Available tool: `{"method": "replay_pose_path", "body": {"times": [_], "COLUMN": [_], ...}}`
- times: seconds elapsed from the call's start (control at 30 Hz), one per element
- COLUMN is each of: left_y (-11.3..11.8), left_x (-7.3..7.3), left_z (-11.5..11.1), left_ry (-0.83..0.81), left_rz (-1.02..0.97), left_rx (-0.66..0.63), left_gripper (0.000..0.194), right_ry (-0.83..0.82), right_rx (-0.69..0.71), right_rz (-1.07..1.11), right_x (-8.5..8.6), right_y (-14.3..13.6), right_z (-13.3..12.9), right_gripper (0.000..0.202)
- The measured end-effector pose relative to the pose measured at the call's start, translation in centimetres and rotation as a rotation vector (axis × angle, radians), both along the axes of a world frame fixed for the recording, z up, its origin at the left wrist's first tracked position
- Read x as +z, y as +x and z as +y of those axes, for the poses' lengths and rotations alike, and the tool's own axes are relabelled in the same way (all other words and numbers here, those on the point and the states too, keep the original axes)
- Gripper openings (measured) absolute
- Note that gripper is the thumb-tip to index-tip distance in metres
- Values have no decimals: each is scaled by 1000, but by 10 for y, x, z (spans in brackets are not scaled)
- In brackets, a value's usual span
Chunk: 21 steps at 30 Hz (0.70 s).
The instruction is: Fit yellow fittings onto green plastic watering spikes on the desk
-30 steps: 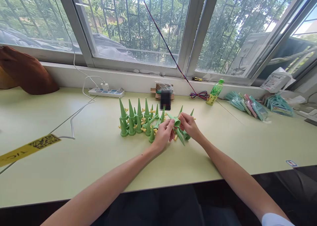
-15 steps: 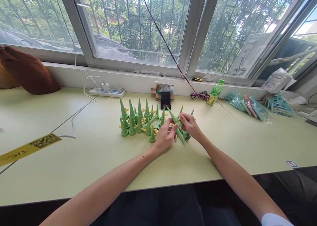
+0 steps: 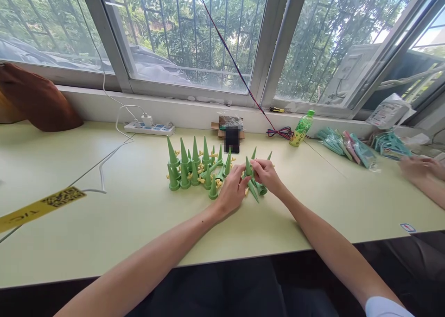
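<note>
Between my hands, a green cone-shaped plastic spike stands nearly upright with its tip pointing up. My left hand grips its lower part from the left, and the fingers of my right hand pinch it from the right. Both hands are closed, and the spike's base is partly hidden by the fingers. Below my hands, another green spike lies on its side. Left of my hands, several green spikes stand in rows on their wide bases, with small yellow plastic pieces among them.
The pale green table runs along the window. Behind the spikes stands a dark blurred device. A green-labelled bottle, bagged teal items and a power strip lie along the back. Another person's hand is at right.
The spike in my hands has turned from leaning left to nearly upright. At the far right, another person's hands have come into view over the table.
</note>
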State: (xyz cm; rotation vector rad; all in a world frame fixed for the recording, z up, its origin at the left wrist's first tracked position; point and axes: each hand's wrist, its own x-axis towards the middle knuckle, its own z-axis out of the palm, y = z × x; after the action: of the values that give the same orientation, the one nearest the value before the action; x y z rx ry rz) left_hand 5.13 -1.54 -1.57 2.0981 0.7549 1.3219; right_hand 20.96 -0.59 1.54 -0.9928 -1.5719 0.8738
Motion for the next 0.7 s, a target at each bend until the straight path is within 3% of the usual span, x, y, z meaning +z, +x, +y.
{"method": "replay_pose_path", "body": {"times": [0.2,0.33,0.53,0.7], "left_y": [0,3,8,10], "left_x": [0,2,8,8], "left_z": [0,-2,-8,-8], "left_ry": [42,-95,-369,-388], "left_rz": [30,-52,-188,-302], "left_rx": [50,27,-46,-42], "left_gripper": [18,16,24,29], "right_ry": [16,34,35,37], "right_rx": [-39,-82,-39,-3], "right_rz": [-44,-75,-77,-73], "right_x": [-2,-5,-7,-7], "right_y": [-1,-1,0,0], "right_z": [2,5,5,5], "right_gripper": [49,46,45,47]}}
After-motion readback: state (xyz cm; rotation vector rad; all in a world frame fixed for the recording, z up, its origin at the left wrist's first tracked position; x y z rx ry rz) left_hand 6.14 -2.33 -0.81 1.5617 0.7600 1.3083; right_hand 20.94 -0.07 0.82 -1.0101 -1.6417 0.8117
